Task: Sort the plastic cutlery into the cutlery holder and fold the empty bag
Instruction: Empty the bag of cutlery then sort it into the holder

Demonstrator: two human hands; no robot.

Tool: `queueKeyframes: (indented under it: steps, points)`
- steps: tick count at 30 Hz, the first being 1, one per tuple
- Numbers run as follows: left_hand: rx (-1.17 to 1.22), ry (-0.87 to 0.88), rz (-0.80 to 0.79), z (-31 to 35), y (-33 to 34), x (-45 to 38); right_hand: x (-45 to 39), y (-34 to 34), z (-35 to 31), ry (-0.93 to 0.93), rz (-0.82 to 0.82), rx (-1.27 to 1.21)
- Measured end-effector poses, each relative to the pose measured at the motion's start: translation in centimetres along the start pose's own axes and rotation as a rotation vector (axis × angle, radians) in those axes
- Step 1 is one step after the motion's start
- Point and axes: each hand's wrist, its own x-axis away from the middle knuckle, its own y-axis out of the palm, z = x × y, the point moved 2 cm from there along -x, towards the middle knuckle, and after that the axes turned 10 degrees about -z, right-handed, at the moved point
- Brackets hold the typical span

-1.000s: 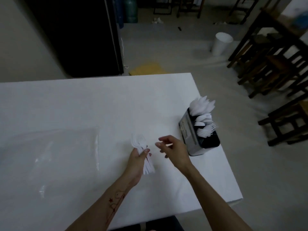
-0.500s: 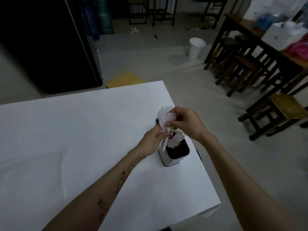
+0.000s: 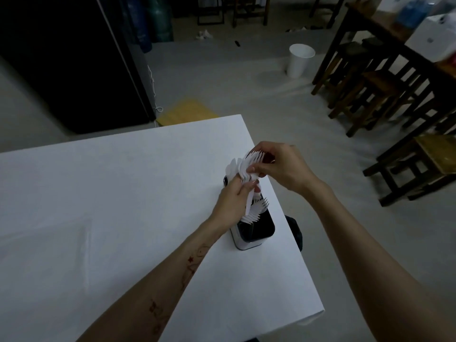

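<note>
A dark cutlery holder [image 3: 256,234] with a pale base stands near the right edge of the white table [image 3: 111,193]. White plastic cutlery sticks up from its compartments, forks [image 3: 257,206] nearest me. Just above the holder both hands meet around a bundle of white plastic forks [image 3: 251,160]. My left hand [image 3: 232,203] grips the handles from the left. My right hand [image 3: 278,164] pinches the fanned tops from the right. The clear empty bag [image 3: 44,240] lies flat on the table at the left, faint against the surface.
The table's right edge runs just past the holder, with open floor beyond. A white bin [image 3: 299,60] stands on the floor. Dark wooden tables and stools [image 3: 385,95] crowd the right. A black cabinet [image 3: 74,58] stands behind the table. A yellow mat [image 3: 187,112] lies near it.
Both hands moved from the table's middle to above the holder, carrying the fork bundle. My right hand, empty a second ago, now grips the bundle's tops. The camera turned right.
</note>
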Motion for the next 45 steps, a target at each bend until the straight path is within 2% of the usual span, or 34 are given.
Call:
queueKeyframes:
  steps: [2,6,8,18,26,31,45]
  points:
    - [0.026,0.005,0.003,-0.2,0.1,0.3,0.1,-0.1,0.0,0.003,-0.034,-0.073]
    - [0.101,0.005,0.015,-1.2,0.2,1.0,0.5,1.2,0.8,0.076,-0.088,-0.378]
    - [0.114,0.013,0.023,-1.5,0.0,1.0,0.5,1.9,1.4,0.104,-0.096,-0.432]
    - [-0.005,0.053,0.035,-1.3,0.4,1.1,1.3,1.8,0.0,0.053,-0.155,-0.391]
    - [-0.343,0.024,-0.084,-1.5,-0.9,0.9,1.8,2.1,-0.5,-0.011,-0.126,-0.357]
    - [-0.256,0.027,-0.148,0.1,-2.1,2.0,1.9,2.0,-1.0,-0.032,-0.129,-0.359]
    - [-0.207,0.116,0.046,1.1,-2.6,3.2,2.6,1.6,-2.7,-0.132,-0.076,-0.361]
